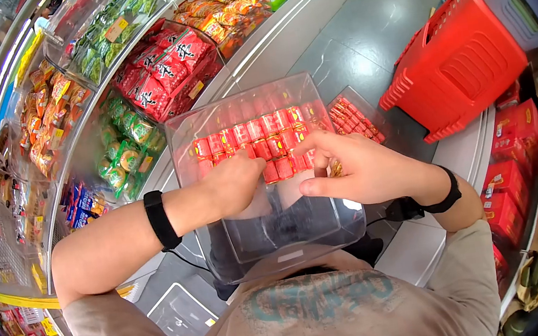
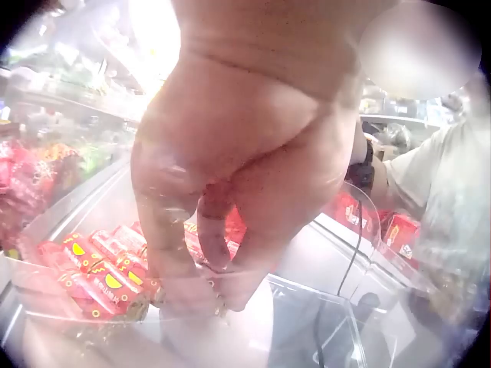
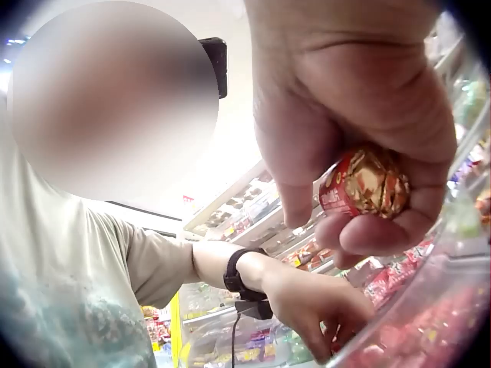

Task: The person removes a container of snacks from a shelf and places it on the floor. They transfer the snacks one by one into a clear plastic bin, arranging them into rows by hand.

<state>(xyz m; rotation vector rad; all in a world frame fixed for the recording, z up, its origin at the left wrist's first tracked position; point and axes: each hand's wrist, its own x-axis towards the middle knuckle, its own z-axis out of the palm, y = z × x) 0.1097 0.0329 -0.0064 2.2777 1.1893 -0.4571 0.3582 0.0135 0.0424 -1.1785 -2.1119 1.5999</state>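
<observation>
A clear plastic bin (image 1: 353, 238) stands in front of the person, with rows of red-wrapped rolls (image 1: 254, 129) in its far part. The left hand (image 1: 240, 182) reaches into the bin at the near edge of the rows. Its thumb and fingertips close together on a red roll in the left wrist view, mostly hidden by the fingers. Over the bin's right side is the right hand (image 1: 365, 172), its lower fingers curled round a red roll with a crumpled gold foil end (image 3: 376, 188). The right index finger and thumb are apart.
Shelves on the left hold bins of snacks, including red bags (image 1: 165, 73) and green packs (image 1: 124, 153). A smaller tray of red rolls (image 1: 356, 119) lies beyond the bin's right side. A red basket (image 1: 459, 61) stands on the right, above red boxes (image 1: 507, 194).
</observation>
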